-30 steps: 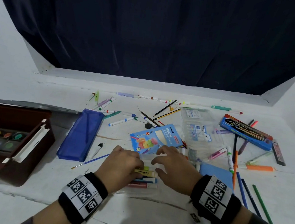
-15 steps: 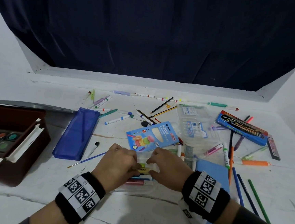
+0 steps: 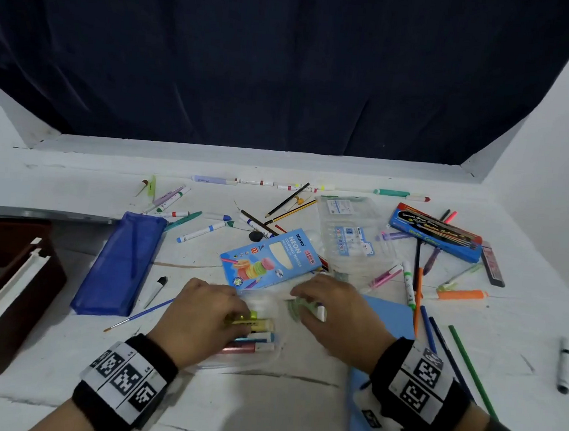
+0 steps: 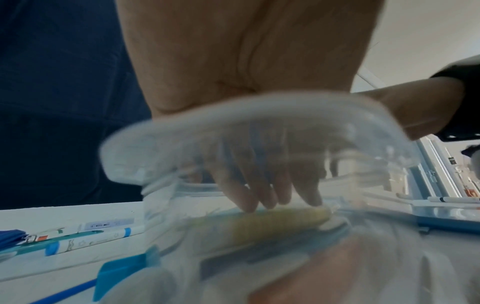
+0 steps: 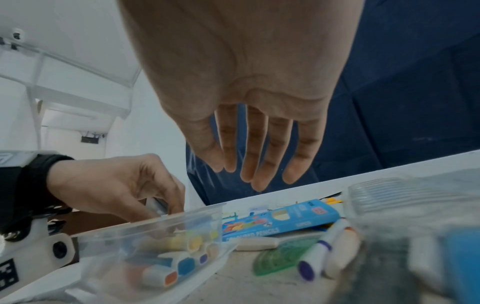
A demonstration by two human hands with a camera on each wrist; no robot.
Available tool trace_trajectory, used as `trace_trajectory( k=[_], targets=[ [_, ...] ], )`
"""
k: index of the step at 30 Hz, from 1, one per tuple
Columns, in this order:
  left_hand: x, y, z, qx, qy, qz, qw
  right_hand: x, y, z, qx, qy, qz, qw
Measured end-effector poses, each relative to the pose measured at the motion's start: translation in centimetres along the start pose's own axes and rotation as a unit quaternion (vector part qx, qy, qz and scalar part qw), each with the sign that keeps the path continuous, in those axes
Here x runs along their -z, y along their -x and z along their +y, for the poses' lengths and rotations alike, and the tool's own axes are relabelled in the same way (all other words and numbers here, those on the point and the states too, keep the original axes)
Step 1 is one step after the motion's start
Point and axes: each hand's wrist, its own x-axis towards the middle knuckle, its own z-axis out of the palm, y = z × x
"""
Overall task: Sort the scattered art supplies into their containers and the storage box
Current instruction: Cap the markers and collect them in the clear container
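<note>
A clear plastic box [image 3: 265, 360] near the table's front edge holds several short markers. My left hand [image 3: 235, 314] reaches into it, and the curled fingers pinch a yellow marker [image 3: 260, 324] lying on top. In the left wrist view the fingertips [image 4: 249, 205] sit on the yellow marker [image 4: 280, 222] behind the blurred box wall [image 4: 145, 156]. My right hand [image 3: 300, 299] hovers to the right of the box with straight fingers, holding nothing. It hangs over a green protractor [image 3: 293, 313] and a white marker [image 3: 320, 313]. The right wrist view shows the right hand [image 5: 254, 174], protractor [image 5: 283, 255], left hand [image 5: 166, 216] and box [image 5: 202, 211].
A blue neon pencil carton [image 3: 272, 259] lies just behind the hands. A blue pouch [image 3: 120, 263] and a brown storage box [image 3: 5, 280] with paints are to the left. A clear marker case [image 3: 350, 238], a blue watercolour box [image 3: 436, 233] and loose pencils [image 3: 417, 295] lie to the right.
Both hands met over the yellow marker in the box. The right hand has since drawn away to the right, over the protractor. The left hand stays in the box.
</note>
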Motion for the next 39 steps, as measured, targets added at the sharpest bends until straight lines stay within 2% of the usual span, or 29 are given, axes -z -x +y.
trace_trajectory(
  k=[2, 4, 7, 10, 13, 17, 20, 25, 29, 35, 39],
  targets=[
    [0.3, -0.1, 0.3, 0.004, 0.029, 0.022, 0.999, 1.3, 1.2, 0.7, -0.011, -0.008, 0.036, 0.999],
    [0.9, -0.2, 0.9, 0.006, 0.072, 0.072, 0.995, 2.6, 2.6, 1.6, -0.023, -0.009, 0.079, 0.997],
    [3.0, -0.9, 3.3, -0.007, 0.137, 0.123, 0.983, 4.7, 4.8, 3.2, -0.068, -0.01, 0.149, 0.987],
    [4.7, -2.2, 6.0, -0.036, 0.168, 0.098, 0.98, 6.8, 6.6, 5.8, -0.117, 0.007, 0.179, 0.977],
    [6.2, -4.1, 8.6, -0.065, 0.176, 0.072, 0.98, 9.2, 8.0, 8.8, -0.158, 0.068, 0.173, 0.97],
    [7.7, -7.3, 12.1, -0.117, 0.151, 0.049, 0.98, 12.1, 9.0, 12.2, -0.191, 0.146, 0.143, 0.96],
    [7.3, -11.0, 14.3, -0.139, 0.108, 0.014, 0.984, 13.3, 8.5, 14.5, -0.226, 0.189, 0.087, 0.952],
    [4.0, -18.4, 17.1, -0.136, -0.008, -0.096, 0.986, 14.1, 6.8, 16.9, -0.281, 0.239, -0.042, 0.929],
    [1.7, -22.2, 18.1, -0.119, -0.116, -0.162, 0.973, 14.0, 5.6, 17.9, -0.293, 0.281, -0.112, 0.907],
    [0.1, -24.0, 18.9, -0.136, -0.205, -0.181, 0.952, 13.4, 4.6, 18.5, -0.291, 0.309, -0.132, 0.896],
    [-0.2, -24.6, 19.0, -0.134, -0.169, -0.189, 0.958, 13.4, 4.1, 18.5, -0.284, 0.325, -0.144, 0.89]
  ],
)
